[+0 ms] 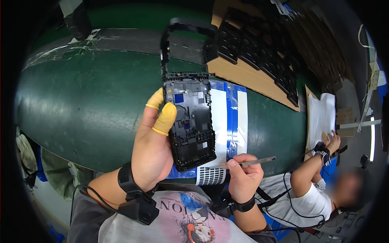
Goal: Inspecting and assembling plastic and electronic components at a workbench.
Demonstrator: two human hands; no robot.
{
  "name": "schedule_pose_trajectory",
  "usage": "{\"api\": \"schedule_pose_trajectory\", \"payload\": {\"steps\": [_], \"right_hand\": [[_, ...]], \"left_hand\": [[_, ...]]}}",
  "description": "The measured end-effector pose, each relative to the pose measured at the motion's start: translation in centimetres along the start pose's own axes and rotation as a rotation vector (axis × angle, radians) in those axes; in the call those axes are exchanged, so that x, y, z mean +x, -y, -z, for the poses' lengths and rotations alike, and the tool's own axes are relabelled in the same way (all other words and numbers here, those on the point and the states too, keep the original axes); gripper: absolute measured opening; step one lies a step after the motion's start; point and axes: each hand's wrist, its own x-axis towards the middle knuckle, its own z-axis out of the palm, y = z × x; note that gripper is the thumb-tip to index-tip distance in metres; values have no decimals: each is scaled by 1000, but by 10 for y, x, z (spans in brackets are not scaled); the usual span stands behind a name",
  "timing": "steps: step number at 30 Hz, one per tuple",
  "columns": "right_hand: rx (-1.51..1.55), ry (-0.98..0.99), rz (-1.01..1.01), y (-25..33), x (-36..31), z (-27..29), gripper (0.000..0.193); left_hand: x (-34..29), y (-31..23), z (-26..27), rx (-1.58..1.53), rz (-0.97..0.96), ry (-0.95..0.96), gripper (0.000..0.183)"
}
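My left hand (154,141), with yellow finger cots on thumb and a finger, grips the left edge of a black plastic housing (194,117). The housing is tilted up, its ribbed inside facing me, with an open frame at its far end. Small blue and pale patches show inside it. In my right hand (245,178) is a slim pair of metal tweezers (259,161), pinched between thumb and fingers. Their narrow end points left, close to the housing's near end. Just below that lies a sheet of small dark pieces in a white grid (210,177).
Blue and white strips (233,117) lie taped on the green table (93,93). Several black housings (255,52) stand on cardboard (243,77) at the far right. On the right a co-worker in a white shirt (308,198) handles white sheets (322,121).
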Motion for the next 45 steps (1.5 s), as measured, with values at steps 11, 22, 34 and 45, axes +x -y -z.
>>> {"api": "schedule_pose_trajectory", "payload": {"steps": [11,22,34,45], "right_hand": [[382,156,142,43,27,-34,22],[391,77,80,14,30,-50,17],[364,93,100,12,33,-53,16],[299,70,119,14,30,-55,16]], "left_hand": [[-4,10,5,-12,224,65,42],[-7,20,11,0,250,-14,37],[-3,22,15,47,225,27,41],[-5,21,12,-5,213,-4,37]]}}
